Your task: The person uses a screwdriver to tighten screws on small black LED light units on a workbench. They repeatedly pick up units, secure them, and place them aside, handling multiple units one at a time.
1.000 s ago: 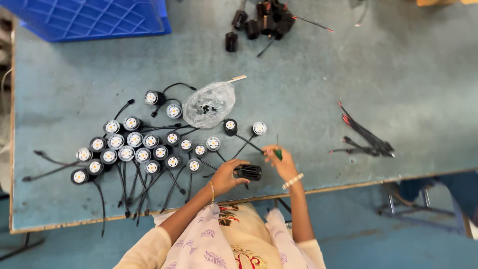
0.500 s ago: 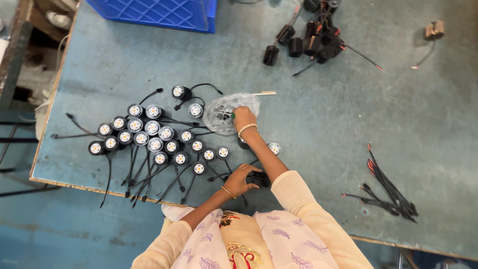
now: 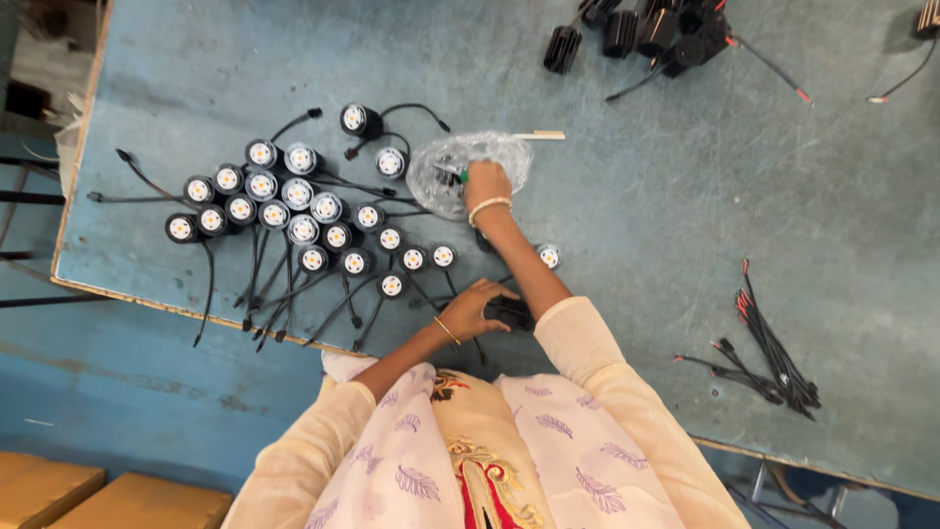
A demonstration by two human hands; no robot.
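My left hand grips a small black lamp body on the blue-grey table, close to its front edge. My right hand reaches forward into a crumpled clear plastic bag and is closed around a green-handled tool, of which only the tip shows. Left of both hands lie several round black spot lamps with white faces and trailing black leads. One more lamp lies just beside my right forearm.
Several black finned lamp housings with wires are piled at the table's far side. A bundle of black and red leads lies at the right. A pale stick lies by the bag. The table's left edge drops to the floor.
My right hand has gone from the table's front edge forward to the plastic bag, carrying the green tool. My left hand has kept the black lamp body. The view has shifted.
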